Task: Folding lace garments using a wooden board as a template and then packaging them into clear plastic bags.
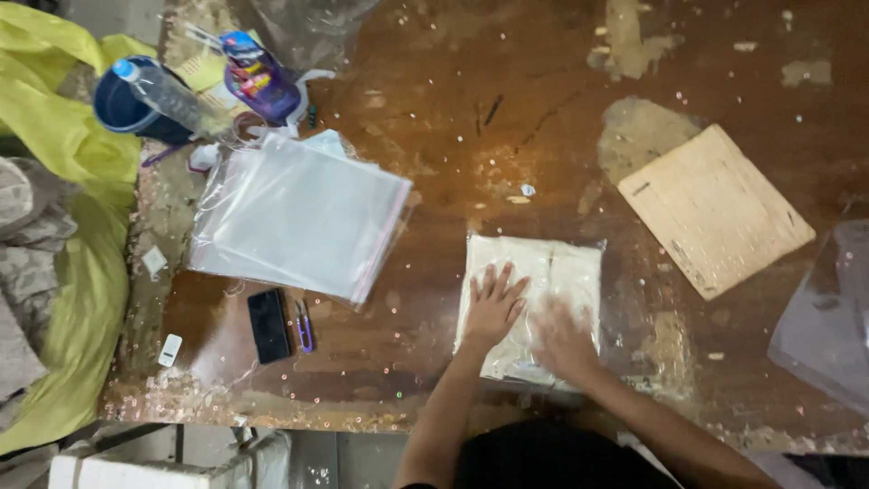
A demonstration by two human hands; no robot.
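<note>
A bagged cream cloth [534,303] lies flat near the front edge of the desk [453,136], a little right of the middle. The left hand [493,303] is spread flat on its left half, fingers open, nothing gripped. The right hand [563,342] is laid on the lower right part; it is blurred, so its fingers cannot be told apart, though nothing seems to be clasped.

The clear film could be wrinkled or slid on the worn wood if the pressing is uneven, and air may be trapped under the palms. Since the packet is close to the front edge, it could be pushed over it by a stroke drawn towards the body. Grit and pale flecks are scattered over the desk, and the film might be scratched or pierced by them.

A stack of empty clear bags [299,217] lies towards the left edge, well apart, with a phone [269,324] and small snips [304,326] just in front of it. A wooden board [713,210] lies towards the right edge.
</note>
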